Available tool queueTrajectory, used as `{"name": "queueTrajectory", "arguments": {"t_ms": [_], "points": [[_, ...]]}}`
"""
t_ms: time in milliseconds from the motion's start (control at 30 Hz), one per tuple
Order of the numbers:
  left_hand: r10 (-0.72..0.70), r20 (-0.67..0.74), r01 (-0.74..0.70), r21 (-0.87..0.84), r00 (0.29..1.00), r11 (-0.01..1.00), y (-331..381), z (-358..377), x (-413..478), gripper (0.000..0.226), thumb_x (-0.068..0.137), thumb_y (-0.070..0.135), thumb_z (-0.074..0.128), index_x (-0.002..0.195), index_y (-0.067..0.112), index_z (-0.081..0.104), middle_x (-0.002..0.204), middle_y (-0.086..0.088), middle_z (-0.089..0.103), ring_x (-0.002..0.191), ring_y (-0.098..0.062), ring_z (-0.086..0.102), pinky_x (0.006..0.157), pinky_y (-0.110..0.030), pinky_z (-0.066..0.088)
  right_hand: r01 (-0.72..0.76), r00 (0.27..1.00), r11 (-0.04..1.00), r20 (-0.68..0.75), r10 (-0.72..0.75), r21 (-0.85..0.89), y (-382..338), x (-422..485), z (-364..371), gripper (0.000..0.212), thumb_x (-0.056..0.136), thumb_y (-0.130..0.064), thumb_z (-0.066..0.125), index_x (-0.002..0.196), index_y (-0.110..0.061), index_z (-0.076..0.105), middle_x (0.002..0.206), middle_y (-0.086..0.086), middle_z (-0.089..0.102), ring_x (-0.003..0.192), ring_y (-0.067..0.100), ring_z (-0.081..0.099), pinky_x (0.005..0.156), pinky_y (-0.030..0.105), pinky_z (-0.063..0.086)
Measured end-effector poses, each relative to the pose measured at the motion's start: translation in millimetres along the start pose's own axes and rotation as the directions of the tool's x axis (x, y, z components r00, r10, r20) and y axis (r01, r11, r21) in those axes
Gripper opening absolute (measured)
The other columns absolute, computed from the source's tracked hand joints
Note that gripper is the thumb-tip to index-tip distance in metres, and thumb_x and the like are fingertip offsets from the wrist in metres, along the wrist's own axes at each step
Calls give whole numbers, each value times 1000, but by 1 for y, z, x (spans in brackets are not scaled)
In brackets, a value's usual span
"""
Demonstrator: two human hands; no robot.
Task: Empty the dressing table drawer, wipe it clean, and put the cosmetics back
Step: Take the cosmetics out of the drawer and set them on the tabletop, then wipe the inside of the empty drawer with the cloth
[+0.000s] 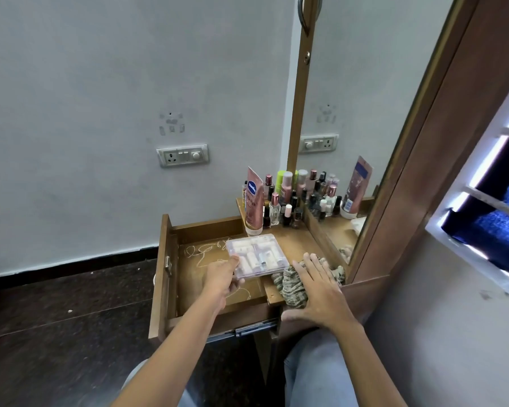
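Left hand (222, 276) pinches the clear cosmetics case (256, 255) by one corner; stiff, light, probably slippery, safer gripped across both edges. Right hand (321, 292) lies spread on knitted cloth (287, 289).

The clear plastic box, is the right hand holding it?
No, the left hand grips the clear plastic box by its near corner, while the right hand lies flat on the cloth.

Left hand (222, 277) grips near-left corner of clear case (259, 254), small white tubes inside. Case spans open drawer (188, 289) and table (297, 240) edge. Loose string (205, 247) on drawer floor. Right hand (321, 292) flat, fingers straight, on knitted cloth (290, 289). Bottles (279, 201) clustered against mirror (350, 113).
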State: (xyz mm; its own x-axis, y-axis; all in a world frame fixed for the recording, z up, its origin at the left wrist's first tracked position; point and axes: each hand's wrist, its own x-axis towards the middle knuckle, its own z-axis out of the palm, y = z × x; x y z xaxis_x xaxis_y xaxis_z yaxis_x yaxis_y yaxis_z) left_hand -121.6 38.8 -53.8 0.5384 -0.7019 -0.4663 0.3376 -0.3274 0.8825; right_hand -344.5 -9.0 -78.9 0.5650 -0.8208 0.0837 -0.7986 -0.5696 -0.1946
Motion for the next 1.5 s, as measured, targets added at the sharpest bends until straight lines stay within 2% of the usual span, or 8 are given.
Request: {"name": "queueTrajectory", "arguments": {"t_ms": [67,167,333,533,767,1033,1367,1500], "points": [[-13,-1,13,19,1000,1000,2,6,0,18,94,24,61,97,7,63,88,-13,74,54,-13,60,51,-22,48,20,999,998,-28,-22,-60,0,-4,2,110,69,-63,66,154,-25,8,161,2,-2,146,15,-15,119,34,-10],[-4,36,2,61,999,998,7,12,-1,17,96,23,58,94,6,63,88,-14,73,49,-12,59,51,-22,45,31,994,998,-103,-35,-46,0,-10,1,93,77,-7,60,153,-29,12,161,1,7,142,7,-15,118,29,-11],[78,126,-105,225,989,969,7,16,1,13,95,20,58,98,8,64,97,-9,71,78,-21,72,80,-35,58,51,983,971,-186,-7,235,3,-31,-7,94,67,17,45,145,-35,37,147,-22,15,145,2,4,119,23,1],[284,176,-316,744,943,589,6,31,-5,39,83,25,74,118,16,63,111,0,68,92,-12,60,77,-27,50,40,923,795,-327,202,605,2,-40,-6,75,77,1,75,135,-39,48,146,-16,35,140,3,30,116,25,24],[402,221,-422,738,888,527,-1,53,-3,28,85,22,72,110,14,63,103,-5,69,94,-19,63,75,-27,49,32,920,746,-311,237,665,-5,-44,-12,67,77,2,75,131,-31,54,135,-24,43,133,-7,34,106,1,18],[504,282,-517,746,816,420,-6,71,6,35,83,28,74,113,14,63,109,-2,66,102,-20,61,85,-30,49,23,952,795,-255,167,606,0,-43,-2,66,79,-1,70,134,-31,53,142,-9,49,141,8,32,117,36,27],[576,273,-572,695,770,436,-14,59,10,42,86,39,68,119,14,59,103,1,66,96,-15,61,82,-31,53,8,959,863,-248,136,504,-3,-42,-4,69,78,-1,70,138,-29,49,143,-9,45,139,9,34,115,33,30],[612,230,-582,662,757,472,-15,17,15,40,90,37,62,123,16,58,103,3,67,89,-6,62,74,-21,55,35,951,930,-297,82,366,-12,-40,-13,77,72,7,71,138,-27,49,134,-13,39,121,3,42,92,19,42]]}}
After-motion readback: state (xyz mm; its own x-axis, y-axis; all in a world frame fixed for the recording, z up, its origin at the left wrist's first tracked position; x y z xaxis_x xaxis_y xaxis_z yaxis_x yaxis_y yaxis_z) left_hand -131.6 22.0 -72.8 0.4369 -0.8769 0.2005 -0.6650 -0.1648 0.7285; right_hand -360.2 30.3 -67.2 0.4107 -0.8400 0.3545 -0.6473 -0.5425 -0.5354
